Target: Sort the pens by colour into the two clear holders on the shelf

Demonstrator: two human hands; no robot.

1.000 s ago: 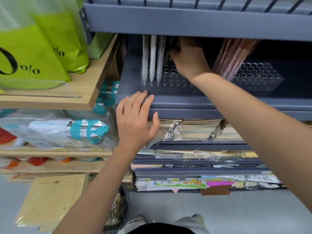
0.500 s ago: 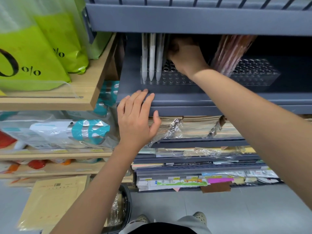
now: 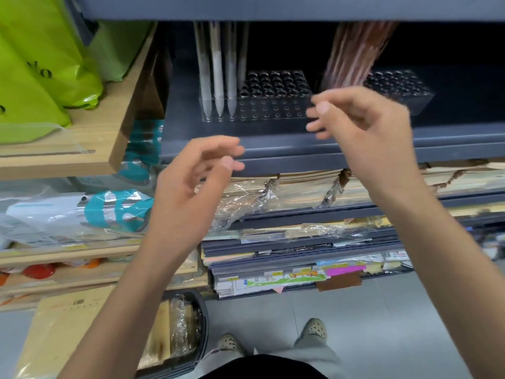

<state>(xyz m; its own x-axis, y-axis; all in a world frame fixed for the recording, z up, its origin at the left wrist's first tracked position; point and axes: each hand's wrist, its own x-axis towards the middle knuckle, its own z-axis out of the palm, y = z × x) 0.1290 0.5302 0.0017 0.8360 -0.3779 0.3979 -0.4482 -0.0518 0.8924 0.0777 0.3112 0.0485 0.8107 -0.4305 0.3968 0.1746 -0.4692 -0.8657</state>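
Hands empty, off the shelf [image 3: 276, 153].
Left hand [image 3: 191, 187], right hand [image 3: 366, 129]: grip loose, nothing held. White pens [image 3: 217, 75] in left holder [image 3: 276, 105] at 11 o'clock, pink pens [image 3: 352, 56] in right holder [image 3: 401, 87] at 1 o'clock.

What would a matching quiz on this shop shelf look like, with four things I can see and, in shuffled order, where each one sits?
Things:
1. white pens
2. pink pens
3. green bags
4. beige shoes

Places:
A. on the grey floor
B. in the right clear holder
C. on the wooden shelf
D. in the left clear holder

Pairs: 1-D, 2-B, 3-C, 4-A
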